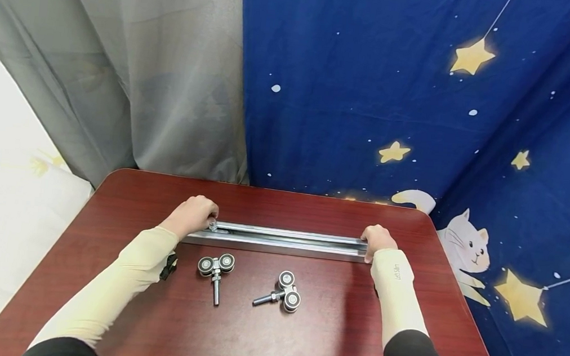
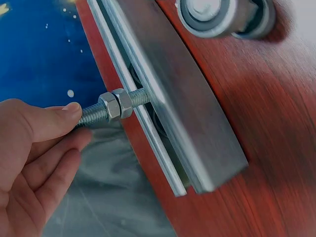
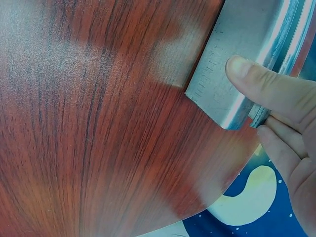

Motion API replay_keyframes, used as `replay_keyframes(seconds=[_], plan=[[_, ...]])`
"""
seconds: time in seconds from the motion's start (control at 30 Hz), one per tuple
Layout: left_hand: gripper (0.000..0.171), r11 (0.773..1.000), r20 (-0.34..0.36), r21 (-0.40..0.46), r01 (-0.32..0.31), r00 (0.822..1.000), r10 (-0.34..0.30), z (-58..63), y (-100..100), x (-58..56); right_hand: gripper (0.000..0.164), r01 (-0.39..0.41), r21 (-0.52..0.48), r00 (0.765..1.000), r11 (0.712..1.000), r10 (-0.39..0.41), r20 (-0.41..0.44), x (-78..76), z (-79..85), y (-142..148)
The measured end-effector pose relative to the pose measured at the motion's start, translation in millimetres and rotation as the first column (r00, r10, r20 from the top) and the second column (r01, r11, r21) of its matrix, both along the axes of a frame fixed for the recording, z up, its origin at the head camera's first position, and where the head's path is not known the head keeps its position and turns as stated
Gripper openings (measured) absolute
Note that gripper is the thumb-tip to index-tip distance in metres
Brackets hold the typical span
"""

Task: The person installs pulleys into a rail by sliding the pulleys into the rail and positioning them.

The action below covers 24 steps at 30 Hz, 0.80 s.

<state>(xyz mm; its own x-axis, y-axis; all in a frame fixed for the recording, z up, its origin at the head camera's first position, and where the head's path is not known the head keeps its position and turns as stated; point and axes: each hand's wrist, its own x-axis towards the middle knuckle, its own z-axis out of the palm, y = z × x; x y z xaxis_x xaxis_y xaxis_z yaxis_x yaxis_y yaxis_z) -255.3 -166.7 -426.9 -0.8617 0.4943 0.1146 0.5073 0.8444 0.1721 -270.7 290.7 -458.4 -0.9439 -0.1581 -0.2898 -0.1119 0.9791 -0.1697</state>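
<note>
A silver metal rail [image 1: 284, 250] with a lengthwise slot in its top lies across the table. At its left end, my left hand [image 1: 191, 217] pinches a threaded bolt [image 2: 93, 114] between thumb and fingers. Two hex nuts [image 2: 116, 104] sit on the bolt, whose lower end goes into the slot; dark rounded parts show inside the rail on either side of it. My right hand [image 1: 379, 240] grips the rail's other end, thumb [image 3: 239, 66] on the near side face and fingers at the far side.
Nearer to me on the reddish-brown table [image 1: 300, 349] lie two roller hangers, one [image 1: 206, 265] with its bolt toward me, the other [image 1: 292, 301] with its bolt pointing left. A grey curtain [image 1: 187, 79] and a blue star-patterned curtain [image 1: 333, 92] hang behind the table.
</note>
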Motion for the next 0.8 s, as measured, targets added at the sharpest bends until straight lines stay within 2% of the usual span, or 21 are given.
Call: replay_keyframes(seconds=[0.33, 0.8], plan=[[0.015, 0.999, 0.014, -0.012, -0.052, 0.999, 0.052, 0.2, -18.1, 2.3, 0.06, -0.003, -0.003, 1.0, 1.0, 0.003, -0.012, 1.1, 1.6, -0.3], [0.012, 0.997, 0.017, 0.01, -0.074, 0.997, 0.074, 0.7, -34.9, 2.9, 0.061, -0.007, 0.009, 1.0, 1.0, 0.007, -0.014, -0.8, -0.1, 0.1]])
